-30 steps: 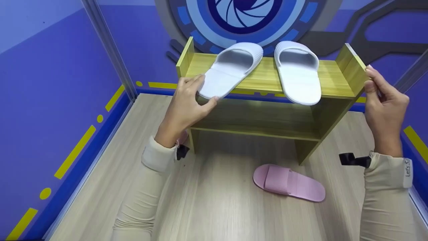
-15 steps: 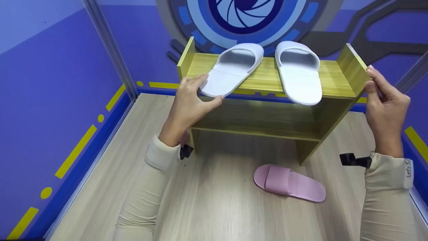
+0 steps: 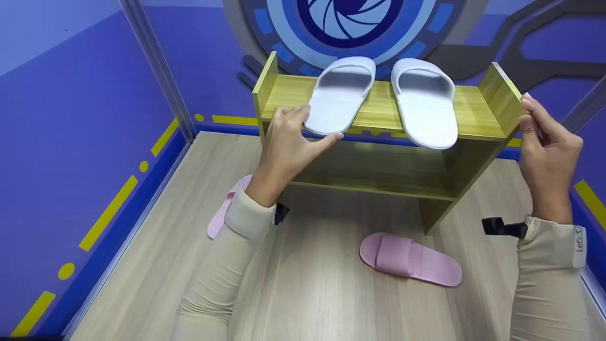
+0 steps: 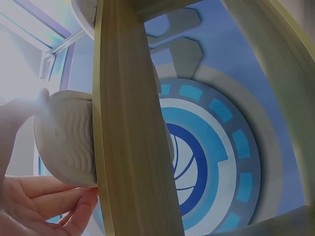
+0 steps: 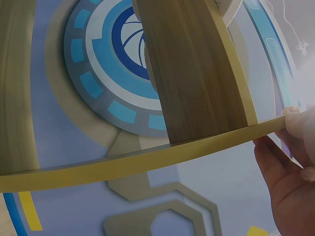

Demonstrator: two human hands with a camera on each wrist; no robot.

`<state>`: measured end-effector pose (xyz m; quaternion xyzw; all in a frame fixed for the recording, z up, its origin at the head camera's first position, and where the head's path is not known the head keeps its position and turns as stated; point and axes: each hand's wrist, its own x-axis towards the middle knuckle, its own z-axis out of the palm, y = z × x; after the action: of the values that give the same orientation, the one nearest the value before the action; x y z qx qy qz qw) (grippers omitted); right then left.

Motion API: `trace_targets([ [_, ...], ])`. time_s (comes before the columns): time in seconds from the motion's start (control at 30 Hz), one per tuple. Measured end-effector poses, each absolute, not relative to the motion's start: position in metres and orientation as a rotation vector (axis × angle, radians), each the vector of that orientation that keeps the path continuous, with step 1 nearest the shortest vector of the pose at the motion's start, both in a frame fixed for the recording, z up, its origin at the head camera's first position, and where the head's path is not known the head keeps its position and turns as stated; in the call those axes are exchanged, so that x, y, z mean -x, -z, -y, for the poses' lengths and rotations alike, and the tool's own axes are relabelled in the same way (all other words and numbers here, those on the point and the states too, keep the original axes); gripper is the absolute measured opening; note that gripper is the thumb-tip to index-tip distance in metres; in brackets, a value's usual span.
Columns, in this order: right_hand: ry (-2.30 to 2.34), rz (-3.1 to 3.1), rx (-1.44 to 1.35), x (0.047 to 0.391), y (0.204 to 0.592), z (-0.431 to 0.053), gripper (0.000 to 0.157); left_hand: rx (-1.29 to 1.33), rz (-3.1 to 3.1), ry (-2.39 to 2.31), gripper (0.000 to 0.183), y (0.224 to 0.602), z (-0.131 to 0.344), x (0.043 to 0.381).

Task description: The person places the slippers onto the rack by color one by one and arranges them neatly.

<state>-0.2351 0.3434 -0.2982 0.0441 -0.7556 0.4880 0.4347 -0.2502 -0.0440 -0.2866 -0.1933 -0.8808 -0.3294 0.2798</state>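
Note:
Two white slippers rest on the top board of a wooden shoe rack (image 3: pixel 286 94), toes to the back and heels jutting past its front edge. My left hand (image 3: pixel 289 142) pinches the heel of the left white slipper (image 3: pixel 334 111), thumb at the heel end and fingers along its left side. The left wrist view shows the ridged sole (image 4: pixel 66 137) sticking out beyond the board. To its right lies the other white slipper (image 3: pixel 431 123), untouched. My right hand (image 3: pixel 551 151) grips the front edge of the rack's right side panel (image 5: pixel 123 164) between thumb and fingers.
One pink slipper (image 3: pixel 412 259) lies on the floor in front of the rack. A second pink slipper (image 3: pixel 218 220) is on the floor at left, partly hidden by my left forearm. Blue-purple walls (image 3: pixel 85 118) stand behind and beside the rack.
My left hand has moved right, swinging the left white slipper's heel rightward so it points straighter. The pink slipper at left has come into sight. My right hand stays on the panel.

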Motion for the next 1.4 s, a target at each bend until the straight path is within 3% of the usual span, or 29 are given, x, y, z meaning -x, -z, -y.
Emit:
trace_targets([
  [1.4,-1.207,1.895,-0.078,0.235,0.298,-0.342,0.027,0.529,2.349,0.747,0.069,0.291,0.018,0.251],
])
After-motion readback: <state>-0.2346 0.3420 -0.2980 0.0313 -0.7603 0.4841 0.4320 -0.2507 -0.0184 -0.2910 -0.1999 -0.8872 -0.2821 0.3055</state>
